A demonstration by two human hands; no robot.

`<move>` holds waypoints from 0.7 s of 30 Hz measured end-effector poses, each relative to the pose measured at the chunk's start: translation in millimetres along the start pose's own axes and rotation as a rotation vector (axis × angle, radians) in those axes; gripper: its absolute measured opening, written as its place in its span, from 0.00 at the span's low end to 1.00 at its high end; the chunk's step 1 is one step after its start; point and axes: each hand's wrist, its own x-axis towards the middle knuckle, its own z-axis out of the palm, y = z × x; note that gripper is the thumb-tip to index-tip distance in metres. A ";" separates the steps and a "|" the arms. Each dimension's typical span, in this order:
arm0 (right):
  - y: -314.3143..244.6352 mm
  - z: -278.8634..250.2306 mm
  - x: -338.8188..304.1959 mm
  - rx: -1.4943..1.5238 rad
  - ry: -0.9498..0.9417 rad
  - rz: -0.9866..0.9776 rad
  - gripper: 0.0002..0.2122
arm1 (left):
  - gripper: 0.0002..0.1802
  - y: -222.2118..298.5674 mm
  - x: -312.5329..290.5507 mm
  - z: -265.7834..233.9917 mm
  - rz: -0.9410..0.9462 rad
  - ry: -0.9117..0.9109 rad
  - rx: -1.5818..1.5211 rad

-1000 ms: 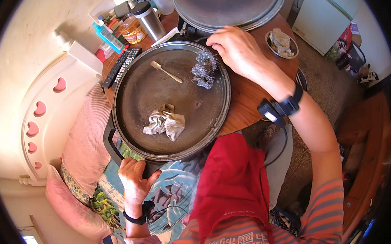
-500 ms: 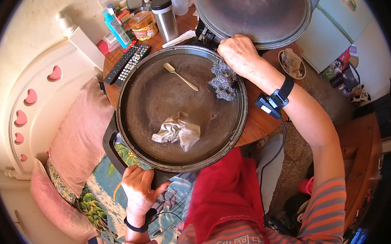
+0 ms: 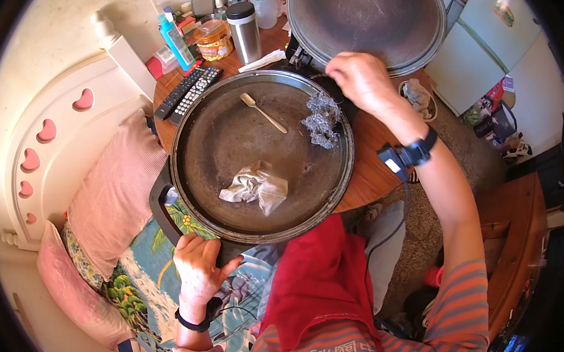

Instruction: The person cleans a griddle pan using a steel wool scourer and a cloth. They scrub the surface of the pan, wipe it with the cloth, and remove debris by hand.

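A round electric griddle [image 3: 229,137] with a dark, worn plate lies open in front of me, its lid [image 3: 366,18] tipped back at the far right. My left hand [image 3: 199,266] is closed on the griddle's edge at the near left, beside the black loop handle [image 3: 161,211]. Bent and pinched together, the fingers of my right hand [image 3: 363,82] are at the far right rim, close to the hinge; what they hold, if anything, is hidden. On the plate lie a crumpled pale cloth [image 3: 257,185], a small wooden-handled scraper [image 3: 264,113] and a grey steel wool pad [image 3: 322,120].
Two remote controls [image 3: 188,95] lie left of the griddle on the wooden table [image 3: 374,174]. Behind stand a steel tumbler [image 3: 245,34], a snack jar [image 3: 214,40] and a blue bottle [image 3: 176,41]. A bowl with a cloth [image 3: 418,99] sits right of the lid.
My right hand has moved slightly right, off the rim near the steel wool. The lid appears slightly shifted along with the whole view. My left hand keeps its grip.
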 end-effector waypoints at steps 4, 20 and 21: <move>9.7 -35.1 -34.1 0.636 0.297 0.250 0.05 | 0.29 3.7 1.3 -3.4 -0.011 0.004 0.010; 103.5 -72.0 -122.4 1.151 0.327 0.452 0.07 | 0.40 4.1 -7.8 7.3 -0.130 0.031 0.023; 111.1 -72.4 -122.4 0.899 0.349 0.505 0.07 | 0.40 4.6 -8.7 7.1 -0.129 0.026 0.020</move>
